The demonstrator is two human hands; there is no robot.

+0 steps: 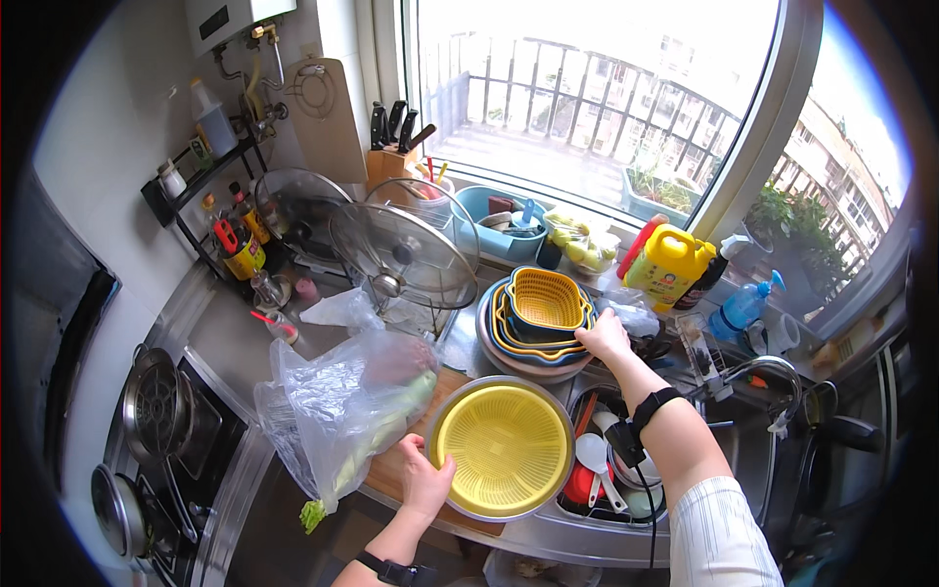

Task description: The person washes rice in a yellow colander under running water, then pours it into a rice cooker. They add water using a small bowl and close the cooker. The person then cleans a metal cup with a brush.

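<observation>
A round yellow plastic colander (505,449) sits in a grey-rimmed bowl (559,403) at the counter's front, partly over a wooden cutting board (396,469). My left hand (427,477) grips the bowl's left rim, thumb over the edge. Behind it stands a stack of nested yellow and blue baskets (546,301), set in a wider pinkish basin (513,363). My right hand (605,339) holds the stack's right edge; some fingers are hidden. Left of the bowl, a clear plastic bag (323,396) holds a long leafy green vegetable (374,433).
Glass pot lids (411,253) stand in a rack behind the bag. A dish basket (601,477) with spoons and bowls lies under my right forearm. The sink faucet (777,374) is at right, the stove (187,447) at left. A yellow jug (664,264) stands by the window.
</observation>
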